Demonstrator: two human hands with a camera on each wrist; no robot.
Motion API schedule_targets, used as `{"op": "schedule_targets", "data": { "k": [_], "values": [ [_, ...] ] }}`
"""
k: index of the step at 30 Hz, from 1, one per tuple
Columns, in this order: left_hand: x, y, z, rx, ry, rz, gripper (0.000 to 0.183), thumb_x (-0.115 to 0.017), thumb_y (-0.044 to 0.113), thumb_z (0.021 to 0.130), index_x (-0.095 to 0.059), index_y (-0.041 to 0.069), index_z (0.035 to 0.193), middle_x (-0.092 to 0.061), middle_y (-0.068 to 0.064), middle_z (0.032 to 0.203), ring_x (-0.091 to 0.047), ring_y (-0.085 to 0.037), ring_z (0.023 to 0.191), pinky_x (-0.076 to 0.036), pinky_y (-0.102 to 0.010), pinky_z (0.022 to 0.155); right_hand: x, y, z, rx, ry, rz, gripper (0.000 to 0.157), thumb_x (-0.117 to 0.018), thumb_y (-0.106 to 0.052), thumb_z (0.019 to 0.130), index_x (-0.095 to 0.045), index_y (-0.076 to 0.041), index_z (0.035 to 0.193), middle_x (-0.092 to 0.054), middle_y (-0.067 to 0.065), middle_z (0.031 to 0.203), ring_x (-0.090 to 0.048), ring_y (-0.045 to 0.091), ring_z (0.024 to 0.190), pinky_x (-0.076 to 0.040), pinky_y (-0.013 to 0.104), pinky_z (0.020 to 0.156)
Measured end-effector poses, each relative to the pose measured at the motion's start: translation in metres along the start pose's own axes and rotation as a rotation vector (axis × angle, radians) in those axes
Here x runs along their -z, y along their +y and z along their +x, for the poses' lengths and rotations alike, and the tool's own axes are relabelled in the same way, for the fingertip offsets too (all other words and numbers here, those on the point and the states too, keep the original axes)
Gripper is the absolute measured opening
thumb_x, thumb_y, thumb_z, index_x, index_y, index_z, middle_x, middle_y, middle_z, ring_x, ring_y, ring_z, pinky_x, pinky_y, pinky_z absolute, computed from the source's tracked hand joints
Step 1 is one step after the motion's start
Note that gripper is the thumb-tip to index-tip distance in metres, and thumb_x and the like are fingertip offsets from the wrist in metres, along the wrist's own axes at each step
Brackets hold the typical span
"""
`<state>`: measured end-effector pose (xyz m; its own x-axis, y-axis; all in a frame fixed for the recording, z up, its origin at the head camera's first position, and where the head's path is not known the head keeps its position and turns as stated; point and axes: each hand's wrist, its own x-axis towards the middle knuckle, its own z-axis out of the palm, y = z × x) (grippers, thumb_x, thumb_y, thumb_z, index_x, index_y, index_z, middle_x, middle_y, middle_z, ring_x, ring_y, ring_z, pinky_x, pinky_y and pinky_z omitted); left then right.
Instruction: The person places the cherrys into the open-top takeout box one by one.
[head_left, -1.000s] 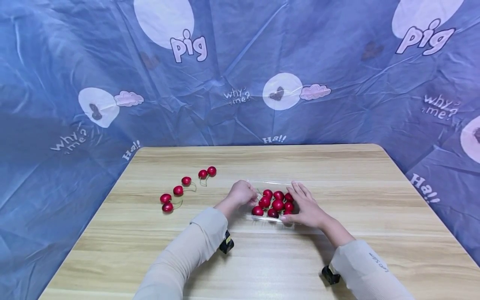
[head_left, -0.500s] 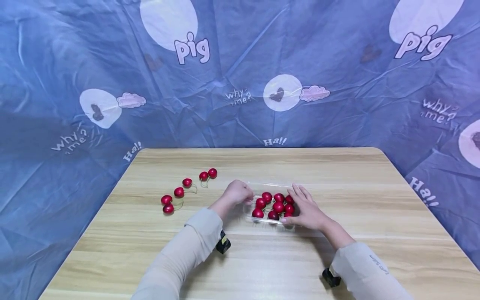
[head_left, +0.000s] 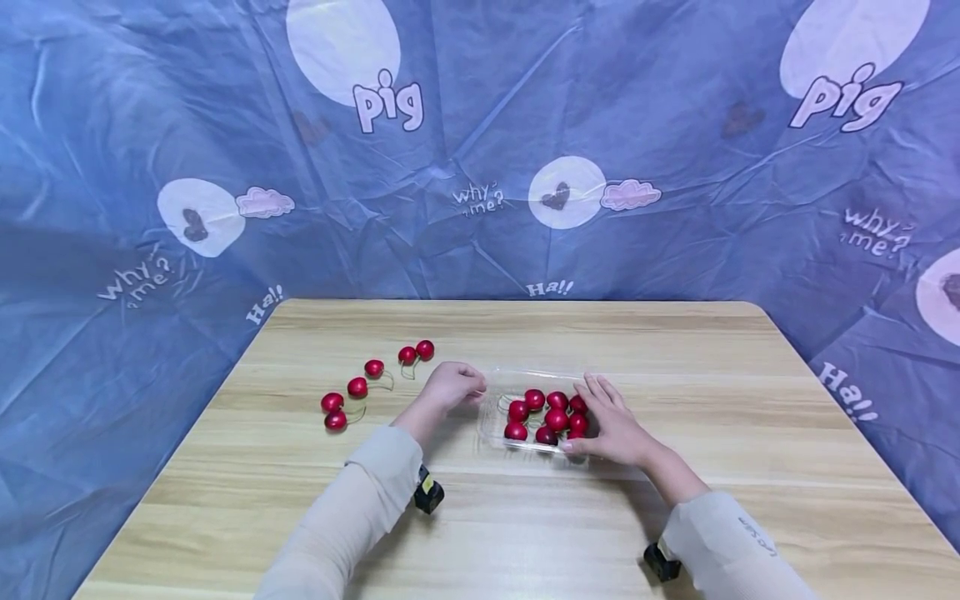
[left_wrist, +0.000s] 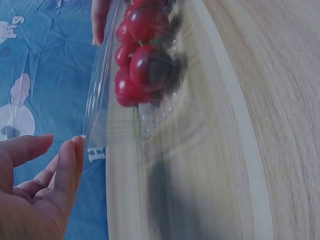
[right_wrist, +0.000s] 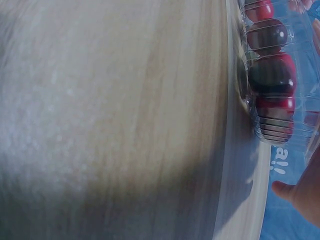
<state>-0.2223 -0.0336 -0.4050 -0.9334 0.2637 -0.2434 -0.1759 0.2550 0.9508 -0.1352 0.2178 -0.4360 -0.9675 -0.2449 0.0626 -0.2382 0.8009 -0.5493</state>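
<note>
A clear plastic box (head_left: pixel 491 425) stands on the table with several red cherries (head_left: pixel 557 418) in it, some with thin stems. At its left end is my left hand (head_left: pixel 453 385). In the left wrist view that hand (left_wrist: pixel 42 182) has thumb and fingers apart with nothing between them, its fingertips close to the box's rim; contact is unclear. My right hand (head_left: pixel 617 427) rests over the box's right end, fingers extended, thumb near the front rim. Only its thumb side (right_wrist: pixel 295 192) shows well in the right wrist view.
To the left on the wooden table (head_left: pixel 480 533), several loose cherries (head_left: pixel 357 387) lie in a slanting row, stems attached. A blue printed cloth (head_left: pixel 465 233) hangs behind the table. A black wrist device (head_left: pixel 429 492) sits under the left sleeve, another (head_left: pixel 662 562) under the right.
My left hand has drawn back leftwards out of the box's left end. A cherry near it has shifted slightly left and settled among the others. The right hand has stayed in place.
</note>
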Motion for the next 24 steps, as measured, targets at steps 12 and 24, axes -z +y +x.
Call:
{"op": "schedule_targets", "data": {
  "k": [12,24],
  "values": [
    [0.019,-0.007,-0.001,0.013,0.072,-0.016,0.016,-0.056,-0.003,0.077,-0.057,-0.010,0.091,-0.060,-0.016,0.083,-0.060,-0.030,0.078,-0.051,-0.032,0.071,0.002,0.001,0.000,0.008,-0.002,0.000,0.100,-0.067,-0.054,0.062,-0.022,0.000,0.134,-0.008,0.019,0.141,0.002,0.035,0.127,-0.007,0.062,0.096],
    [0.038,-0.027,0.001,0.055,0.165,0.044,0.022,-0.057,0.001,0.078,-0.054,-0.009,0.098,-0.057,-0.020,0.093,-0.058,-0.030,0.085,-0.050,-0.029,0.073,-0.001,0.002,0.000,0.017,0.007,-0.008,0.099,-0.067,-0.053,0.063,-0.023,0.002,0.133,-0.010,0.022,0.140,0.000,0.036,0.126,-0.007,0.061,0.096]
  ]
}}
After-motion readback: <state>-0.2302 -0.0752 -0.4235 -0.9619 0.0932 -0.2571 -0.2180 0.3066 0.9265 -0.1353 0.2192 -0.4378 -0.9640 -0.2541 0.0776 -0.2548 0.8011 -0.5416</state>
